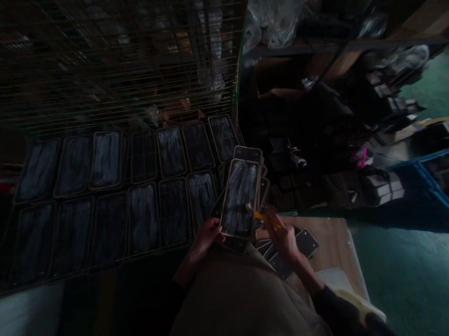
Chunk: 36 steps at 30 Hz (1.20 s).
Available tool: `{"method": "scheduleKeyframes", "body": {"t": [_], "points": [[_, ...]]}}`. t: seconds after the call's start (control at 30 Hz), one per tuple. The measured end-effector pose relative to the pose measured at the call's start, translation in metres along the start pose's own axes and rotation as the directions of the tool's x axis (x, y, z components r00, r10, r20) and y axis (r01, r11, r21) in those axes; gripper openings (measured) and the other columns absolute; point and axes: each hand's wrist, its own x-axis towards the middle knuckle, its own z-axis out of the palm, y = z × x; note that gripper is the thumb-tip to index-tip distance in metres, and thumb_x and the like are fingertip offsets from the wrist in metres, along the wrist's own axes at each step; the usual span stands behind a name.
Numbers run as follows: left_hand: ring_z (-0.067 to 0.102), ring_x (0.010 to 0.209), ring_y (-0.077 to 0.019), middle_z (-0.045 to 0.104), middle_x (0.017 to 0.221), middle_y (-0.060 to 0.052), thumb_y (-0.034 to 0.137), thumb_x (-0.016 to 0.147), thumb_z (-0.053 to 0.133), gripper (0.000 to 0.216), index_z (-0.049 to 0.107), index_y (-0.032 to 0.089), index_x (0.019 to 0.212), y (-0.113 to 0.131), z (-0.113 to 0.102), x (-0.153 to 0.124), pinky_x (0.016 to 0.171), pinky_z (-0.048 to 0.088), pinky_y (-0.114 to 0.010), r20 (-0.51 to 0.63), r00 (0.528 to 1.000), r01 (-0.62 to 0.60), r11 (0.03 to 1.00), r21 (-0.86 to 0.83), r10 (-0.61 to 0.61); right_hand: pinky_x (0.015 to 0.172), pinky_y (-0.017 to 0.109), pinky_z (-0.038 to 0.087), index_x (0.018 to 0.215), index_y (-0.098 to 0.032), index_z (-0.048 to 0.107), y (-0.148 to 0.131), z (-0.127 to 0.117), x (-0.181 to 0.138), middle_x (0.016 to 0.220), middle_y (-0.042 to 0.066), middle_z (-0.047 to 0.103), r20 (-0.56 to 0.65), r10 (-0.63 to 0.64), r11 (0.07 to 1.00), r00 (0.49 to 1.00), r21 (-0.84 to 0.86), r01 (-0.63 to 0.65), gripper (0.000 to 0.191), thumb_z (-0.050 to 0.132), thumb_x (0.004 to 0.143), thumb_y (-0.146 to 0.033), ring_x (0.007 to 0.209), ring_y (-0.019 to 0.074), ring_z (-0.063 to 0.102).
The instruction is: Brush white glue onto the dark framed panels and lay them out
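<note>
My left hand (206, 236) is closed on the lower left edge of a stack of dark rectangular plates with pale rims (240, 198), held tilted up in front of me. The top plate shows whitish streaks. My right hand (282, 236) grips a small yellow-handled brush (261, 217), and its tip rests on the top plate's lower right part. Under my right hand, several more dark plates (304, 244) lie fanned on a wooden board (333, 242).
Two rows of similar streaked plates (140, 185) lie on a wire rack (103, 63) to the left. Dark cluttered shelves (341, 127) with plastic bags stand at the right, a blue crate (438, 172) beyond, and green floor (412, 277) below.
</note>
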Motion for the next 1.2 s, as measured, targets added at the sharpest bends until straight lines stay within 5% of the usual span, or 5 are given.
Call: {"method": "scheduleKeyframes", "body": {"t": [0.27, 0.6, 0.77, 0.93, 1.2], "points": [[0.066, 0.054, -0.0145, 0.065, 0.071, -0.001, 0.034, 0.07, 0.07, 0.036, 0.058, 0.013, 0.097, 0.0, 0.0, 0.001, 0.053, 0.054, -0.025, 0.0, 0.999, 0.044, 0.999, -0.026, -0.044, 0.061, 0.022, 0.05, 0.105, -0.02, 0.058, -0.018, -0.006, -0.048, 0.08, 0.002, 0.068, 0.169, 0.072, 0.989, 0.983, 0.114, -0.092, 0.022, 0.042, 0.098, -0.033, 0.064, 0.0131, 0.065], [0.063, 0.05, -0.0158, 0.064, 0.062, -0.001, 0.04, 0.067, 0.072, 0.043, 0.057, 0.011, 0.096, 0.002, 0.002, 0.002, 0.051, 0.052, -0.028, 0.019, 0.999, 0.037, 0.999, 0.012, -0.038, 0.065, 0.023, 0.05, 0.102, -0.017, 0.06, -0.019, 0.024, -0.004, 0.082, 0.005, 0.067, 0.107, 0.02, 0.968, 0.994, 0.246, -0.046, 0.026, 0.043, 0.097, -0.036, 0.071, 0.0155, 0.065], [0.062, 0.049, -0.015, 0.062, 0.063, 0.001, 0.045, 0.063, 0.074, 0.048, 0.055, 0.013, 0.094, -0.002, 0.001, 0.005, 0.049, 0.051, -0.027, 0.017, 1.0, -0.018, 1.0, 0.02, 0.018, 0.06, 0.021, 0.051, 0.102, -0.016, 0.06, -0.012, 0.024, 0.016, 0.079, 0.004, 0.066, -0.027, 0.114, 0.944, 0.993, 0.313, -0.1, 0.029, 0.043, 0.096, -0.039, 0.066, 0.0152, 0.066], [0.061, 0.046, -0.0146, 0.06, 0.061, 0.003, 0.045, 0.061, 0.074, 0.053, 0.053, 0.013, 0.097, -0.005, 0.002, 0.007, 0.047, 0.051, -0.027, -0.006, 1.0, 0.003, 0.999, 0.038, -0.003, 0.06, 0.02, 0.048, 0.101, -0.016, 0.061, -0.013, 0.027, 0.02, 0.068, 0.0, 0.063, 0.074, 0.051, 0.942, 0.996, 0.327, -0.073, 0.029, 0.043, 0.097, -0.038, 0.061, 0.0133, 0.063], [0.062, 0.049, -0.014, 0.063, 0.068, 0.002, 0.045, 0.061, 0.077, 0.049, 0.056, 0.016, 0.093, -0.007, 0.004, 0.007, 0.047, 0.052, -0.026, -0.039, 0.999, -0.021, 1.0, 0.018, 0.022, 0.07, 0.025, 0.054, 0.11, -0.016, 0.057, 0.006, 0.011, 0.05, 0.089, 0.006, 0.066, -0.337, 0.167, 0.927, 0.927, 0.374, -0.031, 0.029, 0.041, 0.096, -0.036, 0.074, 0.0155, 0.066]]}}
